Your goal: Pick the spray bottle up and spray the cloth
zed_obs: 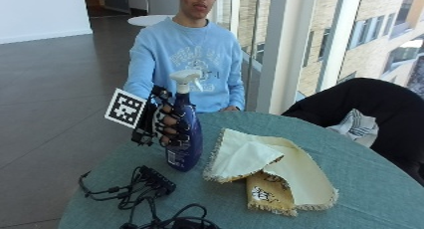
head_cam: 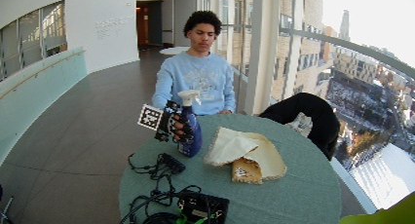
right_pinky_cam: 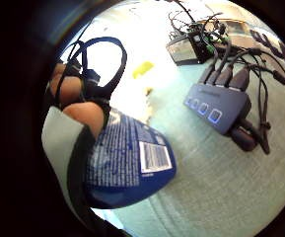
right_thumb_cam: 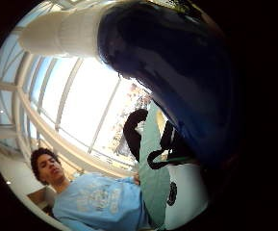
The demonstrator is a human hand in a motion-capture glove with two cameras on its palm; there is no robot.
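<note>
Spray bottle (zed_obs: 185, 139) upright on table (zed_obs: 371, 189), cloth (zed_obs: 265, 169) just beside; hub (zed_obs: 156, 179) in front.

- Spray bottle (zed_obs: 185, 134): dark blue body, white trigger head on top, printed label with barcode on the lower body. Upright, base at or just above the green bench (zed_obs: 371, 189); contact cannot be told. Gripped around the body by the hand (zed_obs: 169, 123).
- Cloth (zed_obs: 265, 169): cream-yellow, fringed edges, loosely folded. Flat on the bench, just beside the bottle, apart from it.

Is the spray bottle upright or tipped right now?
Upright: the spray bottle stands vertical, white trigger head on top, gripped around its body by the gloved right hand.
</note>
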